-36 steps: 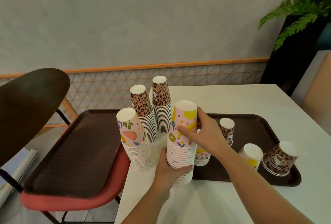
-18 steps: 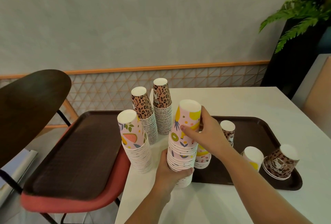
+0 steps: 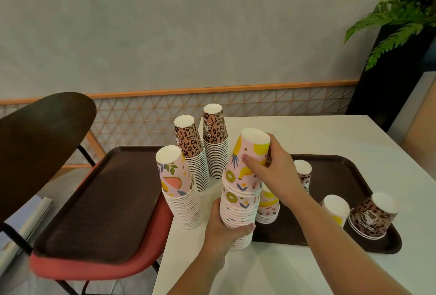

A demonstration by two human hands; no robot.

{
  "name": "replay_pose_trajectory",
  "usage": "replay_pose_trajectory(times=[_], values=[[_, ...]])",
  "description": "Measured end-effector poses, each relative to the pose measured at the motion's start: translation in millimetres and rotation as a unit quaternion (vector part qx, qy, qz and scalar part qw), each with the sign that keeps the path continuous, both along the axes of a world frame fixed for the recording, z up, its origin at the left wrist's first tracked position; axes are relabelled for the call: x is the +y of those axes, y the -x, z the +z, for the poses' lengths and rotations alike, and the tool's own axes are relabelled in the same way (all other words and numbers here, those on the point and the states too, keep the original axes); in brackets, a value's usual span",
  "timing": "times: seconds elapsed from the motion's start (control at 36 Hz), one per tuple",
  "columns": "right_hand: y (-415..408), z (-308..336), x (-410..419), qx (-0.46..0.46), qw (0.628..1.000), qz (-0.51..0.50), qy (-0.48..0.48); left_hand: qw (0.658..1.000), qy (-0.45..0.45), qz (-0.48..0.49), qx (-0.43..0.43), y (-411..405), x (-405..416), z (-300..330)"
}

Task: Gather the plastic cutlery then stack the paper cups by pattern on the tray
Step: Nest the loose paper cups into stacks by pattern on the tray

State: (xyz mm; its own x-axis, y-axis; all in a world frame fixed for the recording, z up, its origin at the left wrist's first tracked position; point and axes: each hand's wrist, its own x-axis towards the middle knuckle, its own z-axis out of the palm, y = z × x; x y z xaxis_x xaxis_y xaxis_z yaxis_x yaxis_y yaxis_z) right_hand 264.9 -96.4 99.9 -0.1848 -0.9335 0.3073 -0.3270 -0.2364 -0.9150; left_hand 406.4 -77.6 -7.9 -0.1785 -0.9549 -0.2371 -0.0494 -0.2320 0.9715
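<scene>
Since a moment ago the top fruit-print cup has tipped further to the right, sitting higher and more crooked on the fruit-print stack than it did. The right hand pinches that cup near its upturned base, thumb on the near side and fingers wrapped round the far side. The left hand grips the lower part of the same stack, fingers curled round the rims; the stack stands on the white table, right at the near-left corner of the dark tray.

To the left, a second fruit-print stack stands at the table's edge, and behind it two leopard-print stacks stand close together. On the tray, a short fruit-print pile sits just behind the held stack, a small leopard-print cup shows past the right wrist, and near the tray's right end a fruit-print cup stands beside a tilted leopard-print pile. All cups are upside down.

Another dark tray rests on the red seat of a chair at the left. A fern hangs over a black stand in the far right corner. I can't make out any cutlery from here.
</scene>
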Motion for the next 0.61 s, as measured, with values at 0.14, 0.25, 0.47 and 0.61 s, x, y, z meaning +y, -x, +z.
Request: replay_pose_trajectory(times=[0.14,0.25,0.47,0.61], values=[[5.8,4.2,-4.1,-0.039,0.998,-0.041,0.021,1.000,0.001,-0.002,0.002,0.0,-0.7,-2.0],[15.7,7.9,-9.9,-0.151,0.983,-0.100,0.043,1.000,0.008,0.007,-0.004,-1.6,-3.0,-3.8],[42.7,-9.4,-12.6,-0.088,0.969,-0.220,0.064,0.999,0.021,0.023,-0.006,-3.7,-5.1,-4.6],[41.5,-45.0,-10.1,-0.004,0.979,-0.200,-0.022,1.000,0.021,0.020,0.007,-2.5,-7.0,-2.1]])
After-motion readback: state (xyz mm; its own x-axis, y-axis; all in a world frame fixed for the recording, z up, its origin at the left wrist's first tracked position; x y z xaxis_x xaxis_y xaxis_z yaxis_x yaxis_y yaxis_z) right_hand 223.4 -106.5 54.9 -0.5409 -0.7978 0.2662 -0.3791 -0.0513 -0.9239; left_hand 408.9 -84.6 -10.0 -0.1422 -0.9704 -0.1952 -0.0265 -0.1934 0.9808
